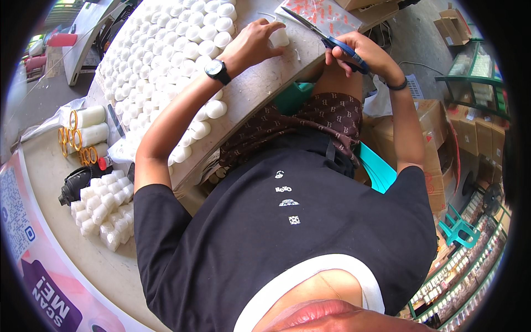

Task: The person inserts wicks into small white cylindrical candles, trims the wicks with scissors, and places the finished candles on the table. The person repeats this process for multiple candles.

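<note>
Left hand [251, 44] pinching small white jar [279, 37] at table [260, 91] edge; right hand [359, 52] closed on blue scissors [326, 37]. Best steadying jar, snipping close, blades clear of fingers.

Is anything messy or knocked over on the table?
Mostly tidy. The white jars stand in neat rows, but a few jars by the table edge lie tipped, out of line with the rest.

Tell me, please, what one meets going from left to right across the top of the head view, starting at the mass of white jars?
White jars → left hand → single white jar under its fingers → blue-handled scissors → right hand → cardboard boxes.
</note>
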The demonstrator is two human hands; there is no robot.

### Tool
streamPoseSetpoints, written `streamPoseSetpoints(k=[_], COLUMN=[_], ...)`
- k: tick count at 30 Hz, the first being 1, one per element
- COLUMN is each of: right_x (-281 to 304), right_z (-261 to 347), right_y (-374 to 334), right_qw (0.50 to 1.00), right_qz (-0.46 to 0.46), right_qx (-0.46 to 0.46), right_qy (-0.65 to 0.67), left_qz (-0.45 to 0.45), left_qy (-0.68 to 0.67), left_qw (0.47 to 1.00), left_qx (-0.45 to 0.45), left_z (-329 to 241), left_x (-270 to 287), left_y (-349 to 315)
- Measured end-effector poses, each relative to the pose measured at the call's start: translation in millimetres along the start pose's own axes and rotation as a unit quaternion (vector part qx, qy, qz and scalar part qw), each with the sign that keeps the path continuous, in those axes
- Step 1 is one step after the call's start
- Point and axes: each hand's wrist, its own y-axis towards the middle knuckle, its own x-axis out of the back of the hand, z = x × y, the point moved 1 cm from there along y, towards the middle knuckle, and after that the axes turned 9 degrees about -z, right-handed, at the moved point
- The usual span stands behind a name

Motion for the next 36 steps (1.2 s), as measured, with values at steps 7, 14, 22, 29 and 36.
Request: streamPoseSetpoints(k=[7,14,22,29,36], right_x=[4,14,-8,-22,-21], right_z=[-7,-33,-3,-4,-20], right_y=[0,2,1,20,29], right_qw=[1.0,0.995,0.975,0.989,0.989], right_qz=[-0.003,-0.028,-0.002,0.039,0.058], right_qx=[-0.007,-0.081,-0.021,-0.082,-0.105], right_qy=[0.001,-0.043,-0.222,-0.12,-0.081], left_qz=[0.017,-0.027,0.016,0.064,0.069], left_qy=[0.035,0.066,0.081,0.1,0.115], left_qw=[0.999,0.994,0.991,0.987,0.985], left_qx=[-0.006,-0.087,-0.106,-0.106,-0.11], left_z=[-1,-15,-35,-40,-34], left_x=[3,41,68,67,60], left_y=[0,-14,-37,-42,-44])
